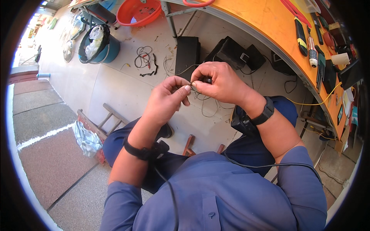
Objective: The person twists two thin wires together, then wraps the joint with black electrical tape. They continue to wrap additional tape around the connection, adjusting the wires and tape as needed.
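- Forearms, two, bare below blue sleeves, converging ahead of the torso; left sleeve cut off by lower edge.
- Straps, black, one around each wrist.
- Left hand, raised, thumb uppermost; fingers pinched on a thin strand.
- Right hand, turned inward, knuckles up; fingers curled, thumb and forefinger pinched at the same spot.
- Strand, between both hands' fingertips; mostly covered, ends untraceable against cords beyond.
- Dark piece, inside right hand's curl; largely hidden, kind unclear.
- Cords, tangled on floor.
- Black box, standing on floor, lower part behind hands.
- Bench, orange-topped, cut off by upper edge.
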